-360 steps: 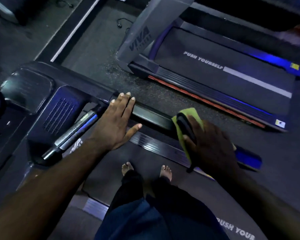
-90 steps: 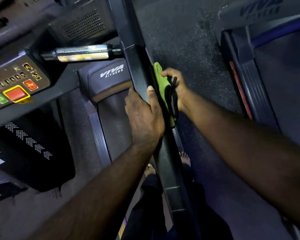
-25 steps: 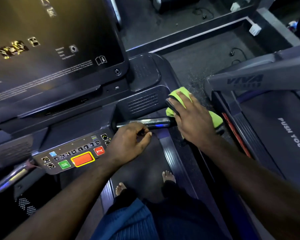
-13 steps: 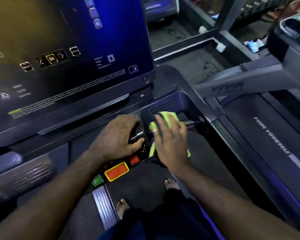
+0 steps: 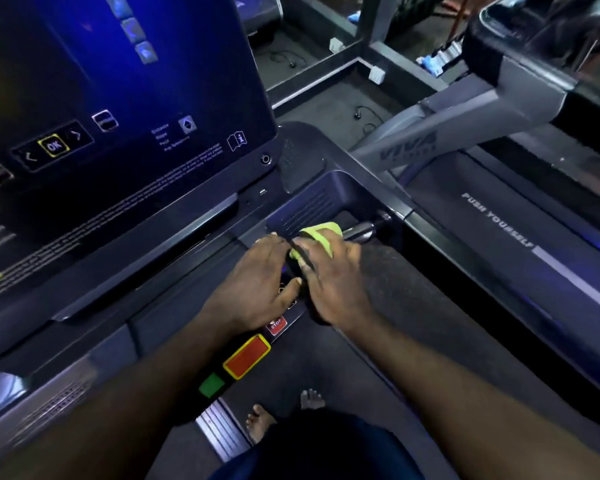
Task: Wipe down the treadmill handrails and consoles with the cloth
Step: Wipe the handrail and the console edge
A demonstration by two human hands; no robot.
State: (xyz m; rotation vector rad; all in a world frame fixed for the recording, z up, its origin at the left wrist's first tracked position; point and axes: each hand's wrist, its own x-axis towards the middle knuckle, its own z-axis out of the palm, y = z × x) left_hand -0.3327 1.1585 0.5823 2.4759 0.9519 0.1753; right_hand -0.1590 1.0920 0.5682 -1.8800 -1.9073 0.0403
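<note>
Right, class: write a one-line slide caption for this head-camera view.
Right hand holds a green cloth on the treadmill's silver grip bar; left hand rests on the console beside it.

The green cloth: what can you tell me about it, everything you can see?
The cloth is bright yellow-green, soft-looking fabric, bunched up, with a dark strip across it. Part of it is hidden under the right hand, whose fingers curl over it and press it onto the short silver grip bar. The left hand lies right beside it; contact cannot be told.
</note>
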